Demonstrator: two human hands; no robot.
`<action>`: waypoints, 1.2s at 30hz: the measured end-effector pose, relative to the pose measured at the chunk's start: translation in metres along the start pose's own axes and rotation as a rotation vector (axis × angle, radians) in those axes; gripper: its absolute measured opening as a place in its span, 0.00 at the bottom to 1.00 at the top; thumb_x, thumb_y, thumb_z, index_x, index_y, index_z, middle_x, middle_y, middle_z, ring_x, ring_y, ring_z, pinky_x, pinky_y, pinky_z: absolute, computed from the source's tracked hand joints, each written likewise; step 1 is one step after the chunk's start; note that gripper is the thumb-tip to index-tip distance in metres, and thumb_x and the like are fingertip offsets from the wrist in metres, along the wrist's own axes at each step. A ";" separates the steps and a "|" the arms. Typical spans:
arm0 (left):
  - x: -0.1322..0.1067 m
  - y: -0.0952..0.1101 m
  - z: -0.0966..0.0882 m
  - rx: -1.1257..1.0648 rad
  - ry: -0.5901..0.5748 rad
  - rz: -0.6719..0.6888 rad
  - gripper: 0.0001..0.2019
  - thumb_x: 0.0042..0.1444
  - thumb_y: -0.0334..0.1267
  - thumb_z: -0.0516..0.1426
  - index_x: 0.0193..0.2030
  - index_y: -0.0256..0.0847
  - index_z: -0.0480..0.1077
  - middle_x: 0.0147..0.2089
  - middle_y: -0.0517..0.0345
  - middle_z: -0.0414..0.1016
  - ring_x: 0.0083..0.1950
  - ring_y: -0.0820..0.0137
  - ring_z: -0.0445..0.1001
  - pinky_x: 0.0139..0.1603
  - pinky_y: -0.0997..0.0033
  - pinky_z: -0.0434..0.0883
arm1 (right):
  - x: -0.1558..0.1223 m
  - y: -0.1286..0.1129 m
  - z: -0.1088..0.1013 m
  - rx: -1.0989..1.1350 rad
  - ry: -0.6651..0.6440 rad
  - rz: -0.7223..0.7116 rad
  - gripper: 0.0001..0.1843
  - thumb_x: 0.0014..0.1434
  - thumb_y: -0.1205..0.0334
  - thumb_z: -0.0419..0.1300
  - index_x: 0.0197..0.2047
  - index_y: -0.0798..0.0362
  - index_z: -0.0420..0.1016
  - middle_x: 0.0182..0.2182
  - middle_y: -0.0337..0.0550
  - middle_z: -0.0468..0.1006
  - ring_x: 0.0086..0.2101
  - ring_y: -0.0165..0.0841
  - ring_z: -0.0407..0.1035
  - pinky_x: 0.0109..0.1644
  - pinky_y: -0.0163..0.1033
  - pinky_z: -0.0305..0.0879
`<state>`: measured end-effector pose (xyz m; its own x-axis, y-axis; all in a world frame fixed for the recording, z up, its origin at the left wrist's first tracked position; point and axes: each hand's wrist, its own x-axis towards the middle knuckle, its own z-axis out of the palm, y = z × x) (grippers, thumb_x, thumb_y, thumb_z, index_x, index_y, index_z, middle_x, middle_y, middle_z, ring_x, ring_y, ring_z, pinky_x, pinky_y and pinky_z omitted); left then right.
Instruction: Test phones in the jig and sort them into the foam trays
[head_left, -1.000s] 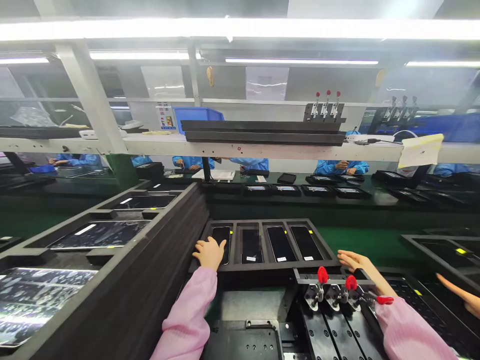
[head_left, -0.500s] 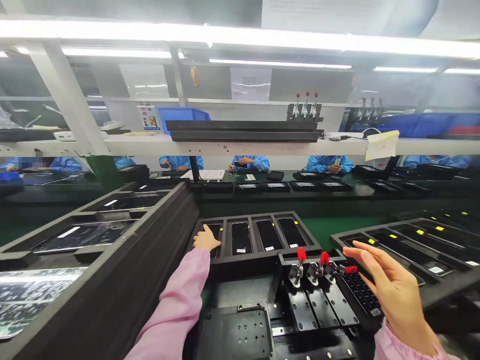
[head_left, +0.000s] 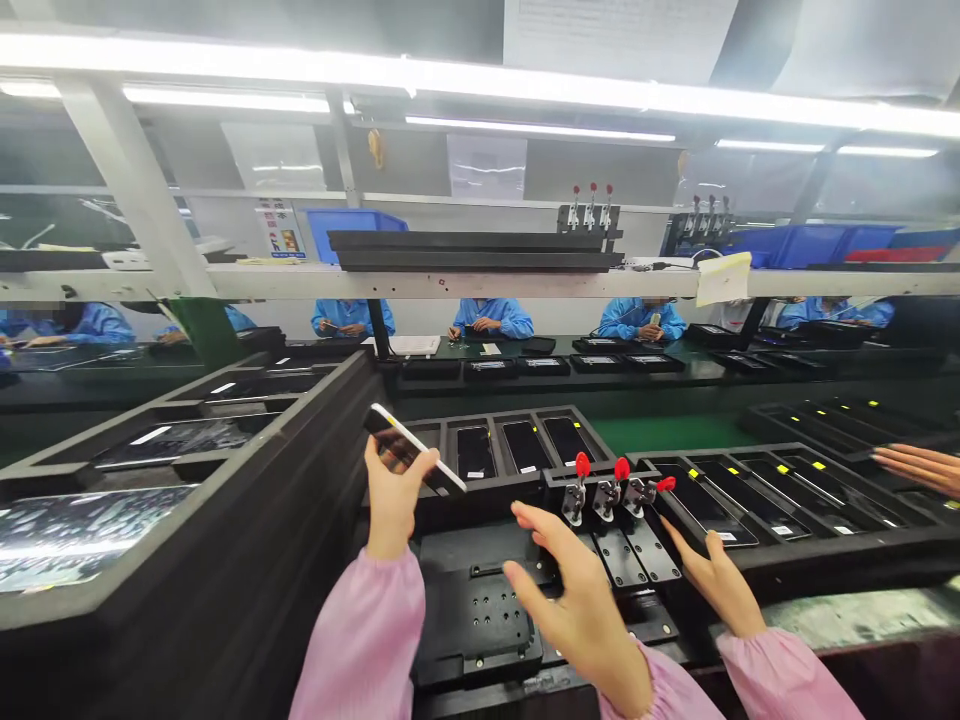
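Observation:
My left hand [head_left: 395, 495] grips a phone [head_left: 411, 437] by its edges, tilted, above the black foam tray [head_left: 517, 492]. Its dark screen shows in part, and a light rim runs along its side. My right hand [head_left: 581, 590] holds nothing; its fingers are apart above a black fixture [head_left: 495, 605] with a flat plate and rows of small holes. Just beyond that hand stand toggle clamps [head_left: 576, 498] with red-tipped levers. Several dark-screened phones [head_left: 523, 446] with yellow and white stickers lie in the tray.
Another person's hand [head_left: 720, 580] in a pink sleeve is beside the clamps; a further hand [head_left: 919, 467] enters at right. A tall stack of foam trays [head_left: 292, 500] stands left. Another phone tray [head_left: 832, 548] lies right. A shelf [head_left: 450, 286] crosses ahead; people in blue [head_left: 495, 315] sit beyond.
My left hand has lifted the phone from the tray's left slot. My right hand has moved left over the fixture. Another person's hands have come in from the right.

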<state>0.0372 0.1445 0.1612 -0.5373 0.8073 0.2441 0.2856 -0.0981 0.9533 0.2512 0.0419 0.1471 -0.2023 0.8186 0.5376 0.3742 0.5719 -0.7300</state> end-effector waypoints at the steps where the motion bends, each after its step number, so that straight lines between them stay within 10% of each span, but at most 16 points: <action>1: -0.024 -0.003 -0.001 -0.039 -0.039 0.016 0.32 0.48 0.46 0.59 0.58 0.48 0.52 0.51 0.55 0.69 0.47 0.65 0.74 0.43 0.69 0.73 | 0.007 -0.002 0.014 -0.024 -0.049 -0.040 0.29 0.56 0.60 0.56 0.60 0.47 0.56 0.56 0.44 0.63 0.55 0.38 0.59 0.58 0.47 0.59; 5: -0.102 -0.036 -0.005 -0.349 -0.136 -0.089 0.31 0.47 0.48 0.60 0.56 0.47 0.54 0.54 0.50 0.65 0.49 0.60 0.73 0.44 0.66 0.74 | 0.015 0.007 0.053 -0.024 -0.259 -0.072 0.25 0.60 0.64 0.50 0.60 0.47 0.56 0.52 0.42 0.68 0.51 0.35 0.64 0.55 0.43 0.62; 9: -0.129 -0.083 -0.038 -0.162 -0.163 -0.161 0.35 0.45 0.51 0.60 0.58 0.49 0.53 0.60 0.48 0.58 0.56 0.55 0.67 0.50 0.59 0.71 | 0.004 0.033 0.054 -0.029 -0.344 0.032 0.23 0.62 0.64 0.47 0.60 0.46 0.55 0.49 0.41 0.72 0.46 0.35 0.68 0.50 0.42 0.64; 12: -0.123 -0.109 -0.072 0.040 0.012 -0.019 0.31 0.50 0.52 0.56 0.60 0.52 0.53 0.62 0.52 0.57 0.61 0.56 0.61 0.57 0.55 0.64 | 0.006 0.050 0.044 -0.097 -0.544 0.065 0.24 0.59 0.62 0.51 0.59 0.43 0.56 0.46 0.38 0.74 0.43 0.35 0.69 0.48 0.41 0.63; 15: -0.106 -0.123 -0.086 0.056 -0.121 0.027 0.22 0.53 0.51 0.54 0.54 0.49 0.62 0.58 0.54 0.64 0.60 0.58 0.62 0.59 0.58 0.63 | 0.018 0.059 0.039 -0.111 -0.696 0.030 0.24 0.58 0.62 0.52 0.57 0.42 0.59 0.47 0.36 0.73 0.43 0.34 0.69 0.49 0.40 0.61; 22: -0.070 -0.128 -0.057 0.000 -0.371 -0.061 0.23 0.56 0.53 0.49 0.50 0.40 0.70 0.51 0.51 0.74 0.53 0.62 0.71 0.54 0.65 0.67 | 0.033 0.072 0.063 -0.253 -0.794 0.063 0.23 0.50 0.69 0.53 0.50 0.46 0.68 0.42 0.39 0.71 0.45 0.34 0.64 0.49 0.38 0.59; 36: -0.072 -0.129 -0.049 0.256 -0.515 0.162 0.10 0.55 0.42 0.53 0.37 0.46 0.74 0.40 0.57 0.78 0.45 0.63 0.74 0.50 0.63 0.67 | 0.020 0.072 0.084 -0.439 -0.716 0.210 0.27 0.41 0.48 0.67 0.46 0.39 0.69 0.42 0.41 0.62 0.46 0.41 0.57 0.50 0.60 0.54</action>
<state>0.0001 0.0704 0.0299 -0.0354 0.9784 0.2038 0.5484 -0.1515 0.8224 0.1982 0.1041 0.0699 -0.5556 0.8262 -0.0934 0.7538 0.4531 -0.4758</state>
